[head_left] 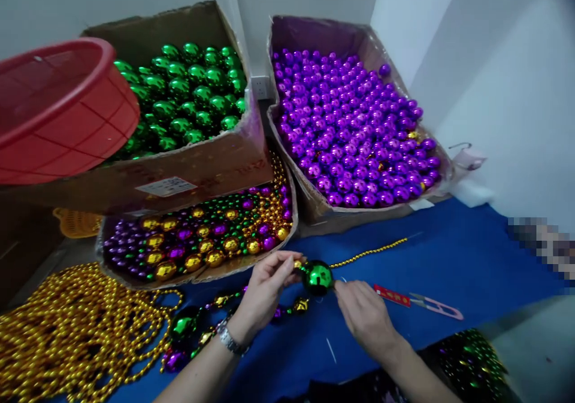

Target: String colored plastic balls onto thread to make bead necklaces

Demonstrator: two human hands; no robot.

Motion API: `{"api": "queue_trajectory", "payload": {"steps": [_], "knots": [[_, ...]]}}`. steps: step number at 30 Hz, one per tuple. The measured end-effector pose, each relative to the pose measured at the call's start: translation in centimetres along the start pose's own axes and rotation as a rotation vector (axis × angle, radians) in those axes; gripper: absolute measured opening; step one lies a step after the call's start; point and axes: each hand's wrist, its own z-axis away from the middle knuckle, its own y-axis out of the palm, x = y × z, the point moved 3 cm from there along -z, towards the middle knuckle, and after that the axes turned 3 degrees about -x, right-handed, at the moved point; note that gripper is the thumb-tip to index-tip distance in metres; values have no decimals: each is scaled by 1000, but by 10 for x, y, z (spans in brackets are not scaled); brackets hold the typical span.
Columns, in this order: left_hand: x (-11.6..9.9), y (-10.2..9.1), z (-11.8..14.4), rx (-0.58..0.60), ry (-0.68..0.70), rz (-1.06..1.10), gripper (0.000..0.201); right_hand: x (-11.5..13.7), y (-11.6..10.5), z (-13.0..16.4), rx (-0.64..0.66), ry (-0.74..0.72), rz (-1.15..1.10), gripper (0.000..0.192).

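A large shiny green bead [318,278] sits between my hands above the blue cloth. My left hand [272,277], with a watch at the wrist, is closed in a pinch on the bead string, where a small gold bead [297,264] shows at the fingertips. At the green bead's right side, my right hand [363,313] is also closed in a pinch; what its fingertips hold is hidden. Beneath my left forearm runs a strung bead necklace [182,325] of green, purple and gold beads. Behind my right hand lies a thin gold bead strand [372,251].
Thread snips [435,305] and a red label [392,295] lie right on the blue cloth [485,259]. Behind stand boxes of green balls [202,166], purple balls [309,196] and mixed beads [242,266]. A red basket [72,127] juts in left, above piled gold strands [90,331].
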Motion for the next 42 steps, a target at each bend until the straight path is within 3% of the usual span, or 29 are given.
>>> {"api": "queue_trajectory", "payload": {"steps": [6,11,18,22,26,28,32,37,42], "knots": [[27,-30,26,-32,-121,191,16,24,1,11,-27,-160,79,28],[45,-56,52,-101,-153,133,14,39,15,26,98,-197,6,21],[56,-64,68,-107,-211,-11,15,46,24,41,228,-173,-83,15],[59,-64,67,-129,-201,-17,18,30,16,38,295,-112,-178,18],[60,-65,68,-129,-200,5,20,-9,16,33,329,80,-192,20],[58,-64,69,-135,-207,-13,20,-26,18,28,354,109,-153,21],[54,-58,71,-135,-206,-51,19,-39,26,18,423,62,-84,24],[51,-52,70,-134,-198,-96,21,-32,43,14,487,-47,38,12],[44,-55,69,-72,-127,-298,25,-42,46,20,490,-91,135,10]]}}
